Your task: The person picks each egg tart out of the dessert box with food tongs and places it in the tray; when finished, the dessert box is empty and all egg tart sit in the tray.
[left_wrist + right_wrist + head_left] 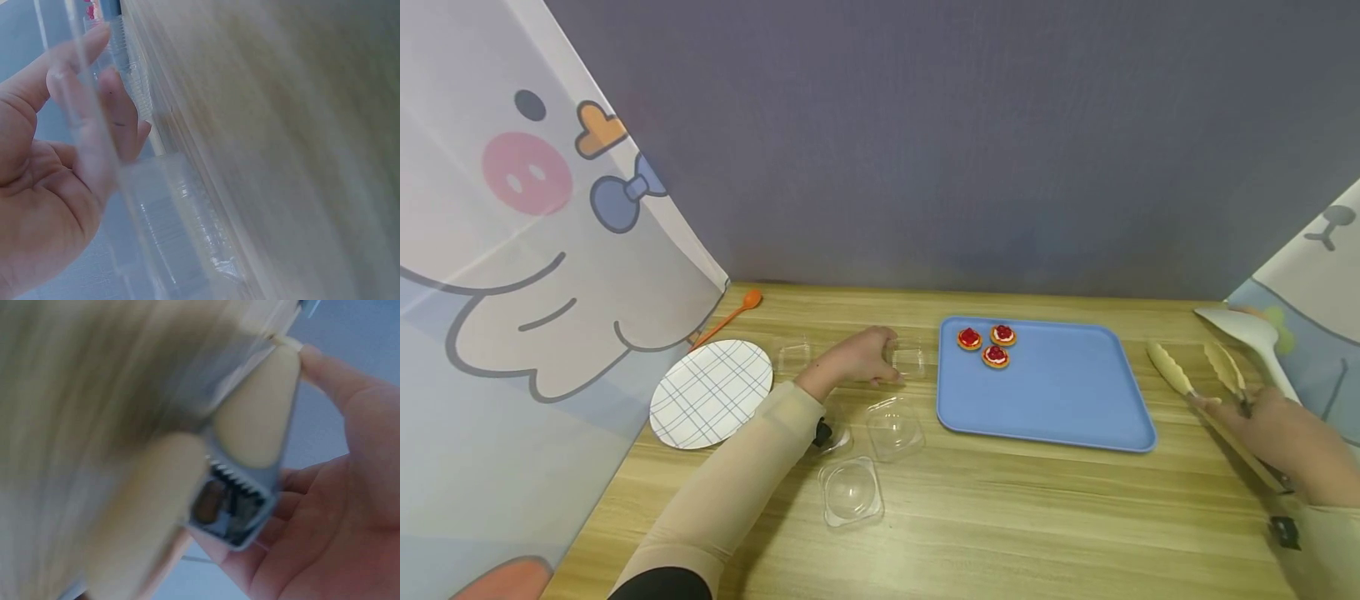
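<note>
My left hand (861, 357) reaches to the left side of a clear plastic container (908, 358) beside the tray. Its thumb and fingers are spread apart in the left wrist view, near the container's ridged wall (134, 69); firm contact cannot be made out. At the far right, my right hand (1292, 437) holds metal tongs (1168, 367) with cream scalloped tips, which stand apart and point away from me. The right wrist view shows the thumb against the tongs' cream grip (259, 412), somewhat blurred. Three small fruit tarts (996, 357) lie at the back left of the blue tray (1052, 400).
Several clear containers and domed lids (852, 492) lie around and below the left forearm. A white checked plate (711, 396) and an orange spoon (730, 318) are on the left. Behind the tongs lies a white ladle-like utensil (1251, 329). Fabric walls (962, 150) bound the wooden table.
</note>
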